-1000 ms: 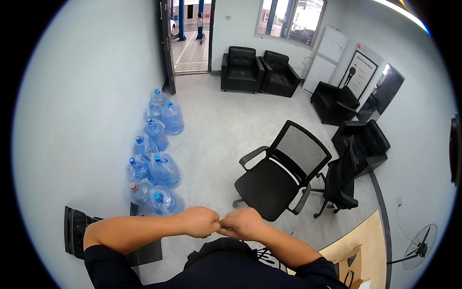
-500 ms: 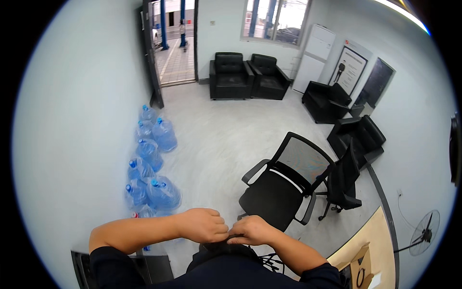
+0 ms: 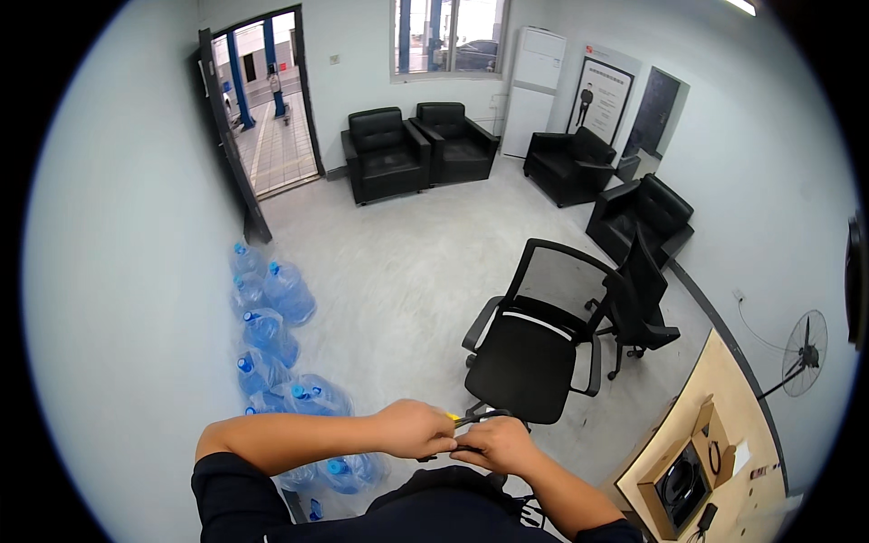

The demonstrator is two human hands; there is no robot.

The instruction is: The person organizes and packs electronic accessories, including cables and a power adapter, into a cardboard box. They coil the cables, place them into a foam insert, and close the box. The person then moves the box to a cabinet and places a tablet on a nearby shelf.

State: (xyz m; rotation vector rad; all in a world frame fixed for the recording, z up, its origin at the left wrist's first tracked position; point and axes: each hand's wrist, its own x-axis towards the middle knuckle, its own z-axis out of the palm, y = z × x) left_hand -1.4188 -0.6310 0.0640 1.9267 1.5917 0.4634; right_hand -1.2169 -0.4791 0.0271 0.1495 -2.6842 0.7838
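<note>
My left hand [image 3: 416, 430] and my right hand [image 3: 498, 443] are close together in front of my waist. Both are closed on a thin black strap-like piece [image 3: 472, 419], which has a small yellow part [image 3: 453, 417] by the left fingers. Its exact kind is not clear, as the fingers cover much of it. Below the right hand some dark cords [image 3: 531, 513] show beside my dark clothing. Just beyond the hands is a black mesh-backed office chair [image 3: 523, 366].
Clear blue water jugs [image 3: 272, 335] line the left wall. A second office chair [image 3: 638, 294] and black armchairs [image 3: 389, 154] are ahead. At lower right, a wooden tabletop [image 3: 724, 389] holds an open cardboard box [image 3: 654, 496]. A fan [image 3: 806, 357] is by the right wall, an open door [image 3: 233, 136] at far left.
The view has turned, so the room sits further left. The hands have shifted slightly right, and the yellow part and black piece between them now show more.
</note>
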